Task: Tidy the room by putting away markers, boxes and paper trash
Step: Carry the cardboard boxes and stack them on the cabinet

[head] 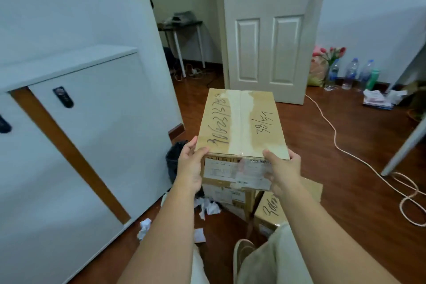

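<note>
I hold a taped cardboard box (242, 122) above the wooden floor (345, 145), my left hand (191, 166) and right hand (282, 172) gripping its near corners, thumbs on top; marker writing reads "38/51"; the shipping label (235, 170) is too blurred to read

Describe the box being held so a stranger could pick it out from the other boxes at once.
Start at the white panelled door and come down toward the camera to the cardboard boxes on the wooden floor. The held box is uppermost, gripped by the left hand and right hand. Unlike the lower boxes, its whole handwritten top shows.
</note>
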The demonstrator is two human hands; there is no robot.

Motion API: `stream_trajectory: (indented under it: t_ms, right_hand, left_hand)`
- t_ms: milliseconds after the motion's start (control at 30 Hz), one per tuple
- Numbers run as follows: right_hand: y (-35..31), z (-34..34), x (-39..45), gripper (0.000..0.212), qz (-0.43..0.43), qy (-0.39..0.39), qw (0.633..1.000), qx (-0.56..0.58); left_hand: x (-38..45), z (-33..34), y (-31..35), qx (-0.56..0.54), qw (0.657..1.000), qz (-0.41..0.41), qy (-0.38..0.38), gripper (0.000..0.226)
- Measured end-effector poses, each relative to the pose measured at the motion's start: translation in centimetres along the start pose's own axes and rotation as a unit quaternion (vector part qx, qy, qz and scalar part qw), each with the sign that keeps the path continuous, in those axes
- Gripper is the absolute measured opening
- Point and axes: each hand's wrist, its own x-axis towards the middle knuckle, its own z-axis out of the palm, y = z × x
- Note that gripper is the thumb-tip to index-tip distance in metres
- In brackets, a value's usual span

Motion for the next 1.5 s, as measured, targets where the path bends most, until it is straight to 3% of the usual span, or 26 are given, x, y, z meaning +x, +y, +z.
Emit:
stream_trajectory:
  t_ms: [167, 533, 867, 1133, 1267, 1400, 1500]
  right_hand:
    - [1.6, 6.9, -4.0, 0.062, 0.003, -0.087, 0.996, 0.008]
    - [3.1, 18.6, -13.4, 0.062, 0.007, -0.274, 0.962, 0.018]
    - [0.8, 28.7, -21.6, 0.061, -0.023, -0.437, 0.899, 0.035]
    - [1.4, 38.1, -26.1, 0.066, -0.106, -0.568, 0.816, -0.030]
    - [2.0, 42.9, -27.6, 0.067, -0.151, -0.597, 0.786, -0.049]
    - [2.3, 47.3, -28.5, 0.062, -0.231, -0.578, 0.781, -0.051]
    - [3.1, 50.5, -28.2, 0.054, -0.264, -0.564, 0.781, -0.051]
  left_hand:
    - [-3.2, -6.0, 5.8, 0.003, 0.992, 0.093, 0.086, 0.044]
    - [-12.2, -15.5, 16.4, 0.024, 0.950, 0.234, 0.204, 0.061]
    - [-18.8, -20.9, 26.2, -0.005, 0.897, 0.364, 0.249, 0.073]
    - [-22.0, -27.3, 33.2, 0.040, 0.873, 0.386, 0.295, 0.084]
    - [-21.6, -31.2, 37.5, 0.088, 0.864, 0.390, 0.306, 0.074]
    - [-19.5, -34.8, 40.4, 0.122, 0.855, 0.394, 0.315, 0.068]
    - [-17.6, -36.6, 41.9, 0.168, 0.828, 0.413, 0.339, 0.066]
